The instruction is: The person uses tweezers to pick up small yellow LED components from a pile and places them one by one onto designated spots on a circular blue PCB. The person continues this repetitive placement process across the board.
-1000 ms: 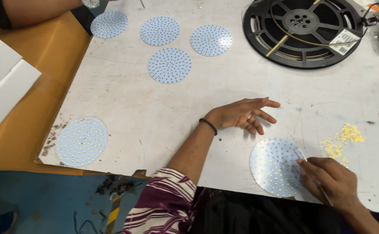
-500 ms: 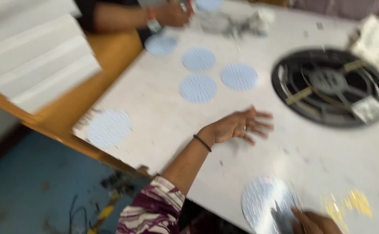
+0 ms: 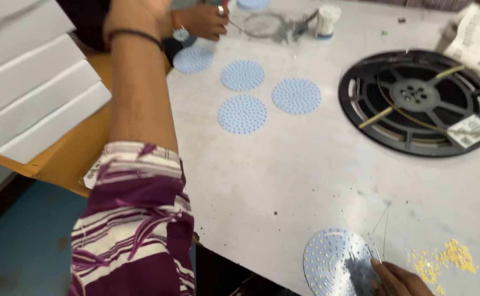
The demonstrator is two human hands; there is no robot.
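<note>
Round LED board (image 3: 336, 262) at the table's near edge, my right hand (image 3: 399, 279) on it w/ tweezers (image 3: 376, 249).

Board lies flat on the white table (image 3: 306, 170), just left of a scatter of small yellow bits (image 3: 445, 257). Right fingers pinched shut on the tweezers, tips over the board's right side. Left hand (image 3: 136, 13) is raised twd the top edge, mostly cut off, can't tell if it's open or closed. Three blue dotted discs (image 3: 243, 114) further out, black reel (image 3: 418, 101) to the right; another person's hand (image 3: 207, 21) at the far edge.
</note>
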